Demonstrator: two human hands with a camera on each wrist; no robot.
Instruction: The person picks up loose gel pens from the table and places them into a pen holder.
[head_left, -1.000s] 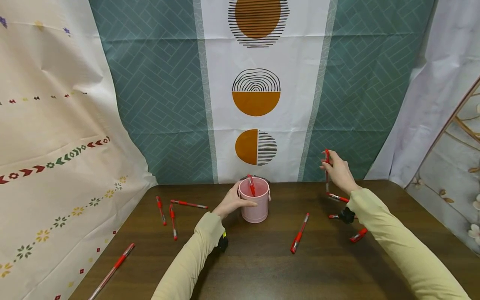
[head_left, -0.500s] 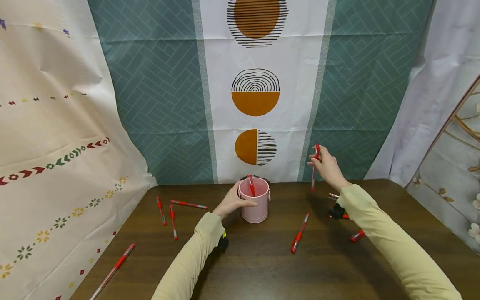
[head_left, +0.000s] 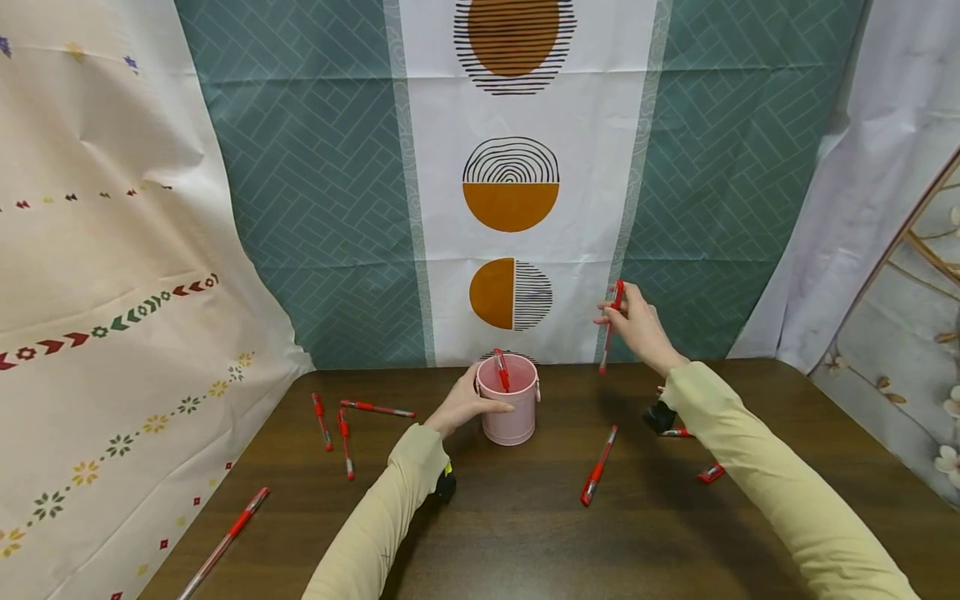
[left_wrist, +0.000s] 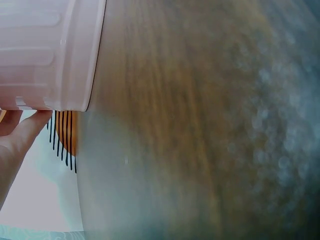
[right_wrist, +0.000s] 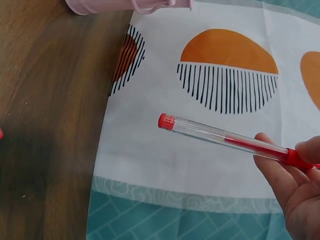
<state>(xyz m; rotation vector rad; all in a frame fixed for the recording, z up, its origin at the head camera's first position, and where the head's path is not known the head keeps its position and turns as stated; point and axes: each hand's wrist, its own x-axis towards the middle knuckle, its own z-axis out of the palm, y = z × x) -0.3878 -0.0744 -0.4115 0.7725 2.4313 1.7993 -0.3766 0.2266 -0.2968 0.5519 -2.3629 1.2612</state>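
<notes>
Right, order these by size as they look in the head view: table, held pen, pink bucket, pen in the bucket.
Table
Pink bucket
Held pen
Pen in the bucket, partly hidden

A clear, red-capped pen (right_wrist: 227, 139) slants in the right hand (head_left: 643, 329); an upright pink bucket (head_left: 510, 425) holds another pen (head_left: 502, 370).

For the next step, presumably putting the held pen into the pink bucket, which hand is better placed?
Likely the right hand: it holds the red pen off the table, lower end free. The left hand is occupied gripping the pink bucket.
</notes>
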